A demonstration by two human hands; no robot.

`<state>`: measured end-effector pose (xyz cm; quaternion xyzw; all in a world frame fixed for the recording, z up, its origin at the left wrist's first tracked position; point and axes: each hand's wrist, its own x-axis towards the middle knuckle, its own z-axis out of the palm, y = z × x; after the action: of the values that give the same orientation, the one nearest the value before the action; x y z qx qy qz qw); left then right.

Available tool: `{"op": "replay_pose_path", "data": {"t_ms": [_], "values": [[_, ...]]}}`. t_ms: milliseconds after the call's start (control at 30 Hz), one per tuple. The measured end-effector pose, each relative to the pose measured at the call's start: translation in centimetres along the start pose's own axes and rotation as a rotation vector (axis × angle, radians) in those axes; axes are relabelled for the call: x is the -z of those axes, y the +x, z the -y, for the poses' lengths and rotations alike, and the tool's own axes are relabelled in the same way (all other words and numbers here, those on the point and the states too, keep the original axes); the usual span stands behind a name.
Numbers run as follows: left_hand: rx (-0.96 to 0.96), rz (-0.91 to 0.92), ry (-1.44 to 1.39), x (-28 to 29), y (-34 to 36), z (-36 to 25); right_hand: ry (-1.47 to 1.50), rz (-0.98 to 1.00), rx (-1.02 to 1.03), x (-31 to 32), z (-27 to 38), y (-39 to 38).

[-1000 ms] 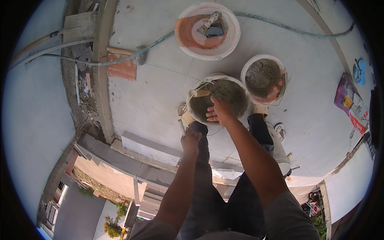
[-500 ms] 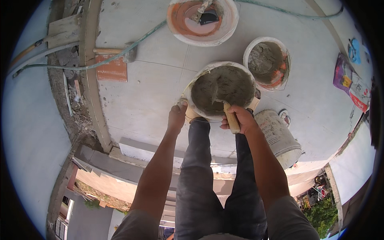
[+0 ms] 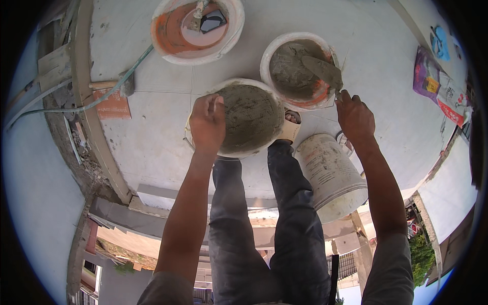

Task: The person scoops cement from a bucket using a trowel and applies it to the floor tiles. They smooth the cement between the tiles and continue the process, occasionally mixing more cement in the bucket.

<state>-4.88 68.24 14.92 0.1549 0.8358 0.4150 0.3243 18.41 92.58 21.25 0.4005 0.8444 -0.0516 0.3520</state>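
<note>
My left hand (image 3: 207, 122) grips the near-left rim of a white bucket of grey mortar (image 3: 249, 117) that sits between my feet. My right hand (image 3: 354, 114) holds the handle of a trowel (image 3: 323, 71), whose mortar-smeared blade lies over a second white bucket (image 3: 295, 71) with an orange inside, partly filled with grey mortar. My legs in dark trousers run down the middle of the view.
A white tub with an orange inside (image 3: 195, 28) stands at the far middle, holding a tool. A white pail (image 3: 330, 175) lies on its side by my right leg. A hammer (image 3: 114, 86) and a green hose (image 3: 76, 107) lie at left near the slab edge. Printed bags (image 3: 439, 89) lie at right.
My right hand left the near bucket and moved right and forward, now holding the trowel over the second bucket. My left hand shifted onto the near bucket's rim.
</note>
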Motion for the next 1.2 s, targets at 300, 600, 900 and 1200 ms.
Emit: {"op": "replay_pose_path", "data": {"t_ms": [300,600,900,1200], "values": [[-0.121,0.385,0.833,-11.0,7.1,-5.8,-0.005,0.017,0.125,-7.0,2.5,9.0],[0.107,0.572,0.922,-12.7,8.9,-6.6,0.202,0.227,0.194,-7.0,0.4,9.7],[-0.012,0.703,0.975,-12.4,9.5,-3.9,0.221,0.333,0.237,-7.1,0.1,10.5],[-0.507,0.972,1.299,-12.5,10.7,-3.0,0.637,0.291,0.122,-10.9,0.4,11.2]]}}
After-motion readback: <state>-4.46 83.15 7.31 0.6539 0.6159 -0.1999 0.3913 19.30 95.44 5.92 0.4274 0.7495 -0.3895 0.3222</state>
